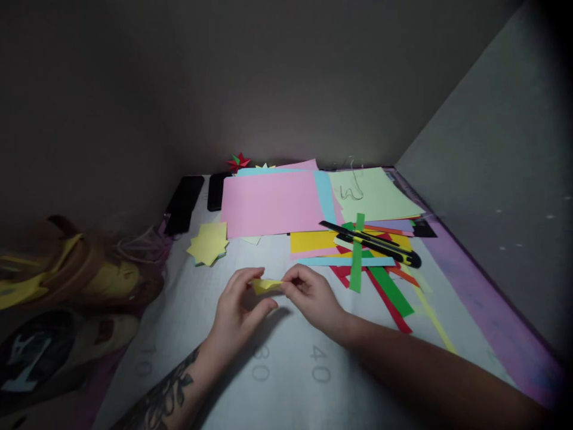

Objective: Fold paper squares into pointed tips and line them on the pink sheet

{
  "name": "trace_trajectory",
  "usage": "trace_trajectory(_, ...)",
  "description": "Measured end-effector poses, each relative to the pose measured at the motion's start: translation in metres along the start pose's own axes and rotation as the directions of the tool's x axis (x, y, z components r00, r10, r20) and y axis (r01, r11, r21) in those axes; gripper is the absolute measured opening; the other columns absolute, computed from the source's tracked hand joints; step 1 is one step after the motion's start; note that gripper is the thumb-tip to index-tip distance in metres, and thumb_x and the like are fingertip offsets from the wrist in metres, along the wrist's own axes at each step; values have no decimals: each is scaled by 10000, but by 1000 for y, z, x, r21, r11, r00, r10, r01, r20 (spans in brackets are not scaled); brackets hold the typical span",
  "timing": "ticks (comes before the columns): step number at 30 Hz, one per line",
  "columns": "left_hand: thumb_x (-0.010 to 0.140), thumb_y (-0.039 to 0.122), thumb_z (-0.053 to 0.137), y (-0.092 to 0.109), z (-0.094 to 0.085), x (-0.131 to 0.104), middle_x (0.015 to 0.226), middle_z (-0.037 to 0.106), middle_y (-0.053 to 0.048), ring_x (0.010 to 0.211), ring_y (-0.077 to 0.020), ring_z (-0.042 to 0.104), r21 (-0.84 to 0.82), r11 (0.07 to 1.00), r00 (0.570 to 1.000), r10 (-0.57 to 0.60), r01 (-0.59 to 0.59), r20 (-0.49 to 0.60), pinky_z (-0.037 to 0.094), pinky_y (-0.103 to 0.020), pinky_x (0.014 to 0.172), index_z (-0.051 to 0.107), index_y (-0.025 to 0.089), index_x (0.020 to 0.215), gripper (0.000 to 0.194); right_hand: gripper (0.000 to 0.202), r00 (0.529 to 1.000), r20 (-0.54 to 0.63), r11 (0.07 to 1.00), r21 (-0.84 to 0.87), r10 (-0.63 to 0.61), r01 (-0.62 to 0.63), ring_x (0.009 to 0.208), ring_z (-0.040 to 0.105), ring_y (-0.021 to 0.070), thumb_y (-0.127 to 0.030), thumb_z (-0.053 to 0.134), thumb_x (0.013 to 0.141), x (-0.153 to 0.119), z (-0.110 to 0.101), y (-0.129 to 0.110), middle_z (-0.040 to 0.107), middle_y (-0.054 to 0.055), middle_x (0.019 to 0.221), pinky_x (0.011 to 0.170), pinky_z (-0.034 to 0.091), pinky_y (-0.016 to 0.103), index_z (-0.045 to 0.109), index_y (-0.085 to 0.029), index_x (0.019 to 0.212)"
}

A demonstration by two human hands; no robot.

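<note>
A small folded piece of yellow paper point(267, 286) is held up between my two hands, over the white numbered mat point(290, 358). My right hand point(316, 297) pinches its right end between thumb and fingertips. At its left end, the fingers of my left hand point(239, 304) touch the paper from behind, while the left thumb is spread away below it. To the left of my hands lies a stack of yellow star-shaped paper point(208, 243). Pink paper sheets point(273, 203) lie beyond my hands.
Colored strips point(389, 291) and a black-and-yellow cutter point(376, 242) lie at right. Pale green paper point(376, 194), dark phones point(185, 194) and a red-green paper star point(239, 162) are at the back. Bags or pots with yellow pieces point(110, 280) stand at left.
</note>
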State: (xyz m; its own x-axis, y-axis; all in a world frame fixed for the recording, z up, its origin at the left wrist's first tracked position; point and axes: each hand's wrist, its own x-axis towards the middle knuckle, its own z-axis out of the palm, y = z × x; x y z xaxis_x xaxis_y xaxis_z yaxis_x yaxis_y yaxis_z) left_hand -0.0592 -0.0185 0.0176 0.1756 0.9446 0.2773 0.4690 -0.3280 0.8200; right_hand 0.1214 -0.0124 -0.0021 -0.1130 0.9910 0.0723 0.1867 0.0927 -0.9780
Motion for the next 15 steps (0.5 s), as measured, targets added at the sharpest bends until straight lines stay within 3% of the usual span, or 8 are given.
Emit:
trace_trajectory(3,699,250,737,-3,6,0,1010,639,-61,759,-159,592,-143,965,975,-218,222,40,491,-287,673,528,204,1180,527,98,998,3,985,158,70,-70,603,519,121,-263,587,826,0,1,1,543,-24,669,551,428,238,536,-199,772)
trace_trajectory(6,749,283,686,-4,9,0,815,639,-14,620,-127,562,-258,888,924,-357,381,134,452,-244,569,532,186,1155,445,110,998,28,983,172,56,-60,619,526,124,-273,601,819,-2,2,0,551,-19,685,562,434,241,540,-199,766)
trace_trajectory(10,747,295,675,3,5,1,643,588,33,568,-117,543,-288,869,915,-390,403,105,417,-220,535,604,175,1012,300,82,999,46,995,99,-10,5,663,531,129,-230,605,807,-2,1,-1,564,-8,727,603,448,250,556,-201,748)
trace_trajectory(15,747,295,668,8,1,2,680,616,19,587,-118,550,-185,914,932,-355,362,71,427,-219,546,624,170,885,191,47,998,54,989,150,-8,-1,686,563,132,-209,599,790,-2,2,-2,579,-3,764,609,465,253,558,-205,813)
